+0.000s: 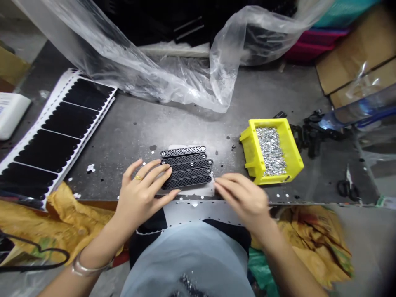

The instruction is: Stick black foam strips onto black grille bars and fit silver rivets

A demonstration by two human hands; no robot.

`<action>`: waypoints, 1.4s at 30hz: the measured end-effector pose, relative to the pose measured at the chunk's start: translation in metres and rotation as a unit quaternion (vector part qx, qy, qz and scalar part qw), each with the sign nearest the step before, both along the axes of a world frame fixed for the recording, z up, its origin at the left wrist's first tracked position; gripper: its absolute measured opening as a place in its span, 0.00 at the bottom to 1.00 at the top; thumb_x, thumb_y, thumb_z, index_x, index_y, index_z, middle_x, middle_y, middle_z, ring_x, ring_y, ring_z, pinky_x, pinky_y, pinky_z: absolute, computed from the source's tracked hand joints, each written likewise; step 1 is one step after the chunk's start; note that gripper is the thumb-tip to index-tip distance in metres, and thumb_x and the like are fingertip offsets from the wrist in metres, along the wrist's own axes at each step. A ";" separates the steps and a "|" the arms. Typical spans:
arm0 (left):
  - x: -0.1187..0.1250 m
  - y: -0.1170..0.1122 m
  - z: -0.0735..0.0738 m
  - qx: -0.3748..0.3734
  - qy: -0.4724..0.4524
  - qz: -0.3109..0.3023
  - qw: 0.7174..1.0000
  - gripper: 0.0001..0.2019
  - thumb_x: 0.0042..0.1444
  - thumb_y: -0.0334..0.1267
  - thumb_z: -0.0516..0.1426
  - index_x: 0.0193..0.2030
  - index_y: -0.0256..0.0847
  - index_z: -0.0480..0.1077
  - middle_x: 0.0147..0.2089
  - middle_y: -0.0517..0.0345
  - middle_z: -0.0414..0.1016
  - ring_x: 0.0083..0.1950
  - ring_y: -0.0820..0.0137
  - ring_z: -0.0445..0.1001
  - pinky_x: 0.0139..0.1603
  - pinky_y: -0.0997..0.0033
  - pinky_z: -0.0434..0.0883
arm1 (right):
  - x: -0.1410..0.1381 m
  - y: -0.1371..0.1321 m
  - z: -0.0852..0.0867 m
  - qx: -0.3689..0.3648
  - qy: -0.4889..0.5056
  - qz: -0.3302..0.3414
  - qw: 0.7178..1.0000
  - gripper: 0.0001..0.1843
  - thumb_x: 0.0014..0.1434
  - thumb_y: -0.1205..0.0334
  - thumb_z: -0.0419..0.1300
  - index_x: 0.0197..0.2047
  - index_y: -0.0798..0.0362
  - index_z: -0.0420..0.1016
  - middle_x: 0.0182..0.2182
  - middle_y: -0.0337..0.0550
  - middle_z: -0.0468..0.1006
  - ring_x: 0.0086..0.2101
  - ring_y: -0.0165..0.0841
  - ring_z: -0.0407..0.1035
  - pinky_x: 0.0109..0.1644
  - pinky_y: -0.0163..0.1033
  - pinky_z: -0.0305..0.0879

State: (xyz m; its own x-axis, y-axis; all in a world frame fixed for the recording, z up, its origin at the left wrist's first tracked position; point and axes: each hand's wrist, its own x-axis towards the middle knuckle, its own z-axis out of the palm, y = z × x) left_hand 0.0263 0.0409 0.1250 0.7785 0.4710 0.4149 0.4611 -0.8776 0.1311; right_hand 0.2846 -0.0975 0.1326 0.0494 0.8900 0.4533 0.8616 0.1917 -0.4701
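A steel workbench [130, 123] is stretching across the view, with a crumpled clear plastic sheet [161, 78] lying along its far side and a yellow plastic bin [266, 122] sitting to the right, holding small silver parts [270, 150] too tiny to identify. Black pads on white backing strips [55, 132] are running off the left edge of the view. Five black mesh strips [185, 168] are lying side by side near the bench's front edge, on a pale sheet that they mostly hide. The left hand [145, 194] is resting on their left end, its fingers [154, 173] slightly spread and touching the strips without pinching. The right hand [241, 202] is blurred, its fingers [229, 183] pressing together right beside the strips' right end; whether they are touching, I cannot tell.
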 end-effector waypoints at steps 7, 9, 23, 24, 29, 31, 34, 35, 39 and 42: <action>0.039 0.010 -0.003 -0.065 -0.014 -0.097 0.993 0.12 0.71 0.32 0.57 0.58 0.42 0.74 0.56 0.55 0.83 0.59 0.62 0.79 0.66 0.53 0.64 | -0.018 0.009 -0.035 0.083 -0.206 0.028 0.975 0.13 0.66 0.66 0.66 0.52 0.62 0.78 0.38 0.51 0.85 0.33 0.35 0.74 0.34 0.42 0.67; 0.047 0.017 -0.006 -0.061 -0.016 -0.112 0.992 0.10 0.72 0.31 0.55 0.54 0.40 0.76 0.52 0.55 0.84 0.54 0.64 0.80 0.65 0.54 0.65 | -0.013 0.005 -0.029 0.070 -0.256 0.049 0.963 0.14 0.67 0.65 0.66 0.53 0.63 0.78 0.40 0.52 0.85 0.35 0.36 0.74 0.35 0.43 0.66; -0.003 0.002 -0.003 -0.093 -0.052 -0.026 0.994 0.04 0.66 0.29 0.61 0.46 0.40 0.74 0.44 0.57 0.83 0.45 0.67 0.81 0.64 0.55 0.66 | 0.004 0.026 -0.013 -0.100 -0.023 0.104 0.989 0.07 0.71 0.62 0.61 0.42 0.55 0.79 0.38 0.45 0.81 0.38 0.34 0.74 0.42 0.42 0.68; -0.012 -0.002 -0.004 -0.088 -0.057 -0.024 0.994 0.05 0.66 0.28 0.62 0.46 0.40 0.74 0.44 0.57 0.84 0.45 0.68 0.81 0.64 0.55 0.66 | 0.005 0.025 -0.014 -0.109 0.000 0.102 0.989 0.06 0.71 0.62 0.62 0.42 0.54 0.79 0.39 0.44 0.81 0.39 0.34 0.75 0.43 0.41 0.69; -0.034 -0.007 -0.014 -0.009 -0.058 -0.084 0.995 0.10 0.62 0.26 0.64 0.49 0.38 0.75 0.45 0.54 0.86 0.47 0.65 0.83 0.62 0.55 0.68 | 0.002 0.018 -0.017 -0.089 -0.003 0.084 0.993 0.04 0.70 0.64 0.62 0.45 0.53 0.78 0.40 0.45 0.81 0.39 0.35 0.75 0.44 0.43 0.70; -0.036 -0.006 -0.018 0.028 -0.066 -0.097 0.993 0.11 0.61 0.27 0.66 0.50 0.38 0.76 0.46 0.56 0.87 0.47 0.65 0.84 0.62 0.57 0.68 | 0.000 0.016 -0.016 -0.077 -0.020 0.079 0.994 0.04 0.69 0.65 0.62 0.45 0.53 0.79 0.40 0.46 0.81 0.39 0.35 0.75 0.43 0.43 0.69; -0.035 -0.006 -0.027 0.061 -0.096 -0.098 0.989 0.12 0.59 0.29 0.68 0.49 0.41 0.77 0.44 0.61 0.87 0.46 0.68 0.84 0.61 0.59 0.69 | -0.003 0.014 -0.016 -0.072 -0.034 0.068 0.994 0.04 0.69 0.65 0.63 0.45 0.53 0.79 0.39 0.46 0.81 0.38 0.36 0.75 0.42 0.43 0.69; -0.035 -0.007 -0.030 0.055 -0.110 -0.091 0.988 0.12 0.59 0.29 0.68 0.49 0.42 0.77 0.44 0.62 0.87 0.45 0.68 0.84 0.61 0.60 0.69 | -0.003 0.013 -0.016 -0.074 -0.037 0.063 0.995 0.04 0.69 0.65 0.63 0.45 0.53 0.79 0.39 0.46 0.81 0.38 0.36 0.75 0.42 0.43 0.69; -0.033 -0.010 -0.040 -0.004 -0.153 -0.055 0.987 0.12 0.61 0.29 0.67 0.50 0.42 0.77 0.44 0.58 0.87 0.44 0.69 0.84 0.59 0.60 0.71 | -0.005 0.012 -0.016 -0.073 -0.058 0.050 0.994 0.04 0.69 0.64 0.63 0.45 0.53 0.79 0.43 0.49 0.81 0.41 0.38 0.76 0.43 0.44 0.69; -0.034 -0.006 -0.044 0.010 -0.148 -0.063 0.987 0.12 0.60 0.29 0.68 0.50 0.40 0.77 0.42 0.57 0.86 0.44 0.68 0.84 0.58 0.60 0.72 | -0.005 0.011 -0.020 -0.057 -0.070 0.055 0.994 0.05 0.69 0.65 0.63 0.47 0.52 0.77 0.45 0.49 0.83 0.42 0.38 0.77 0.43 0.44 0.68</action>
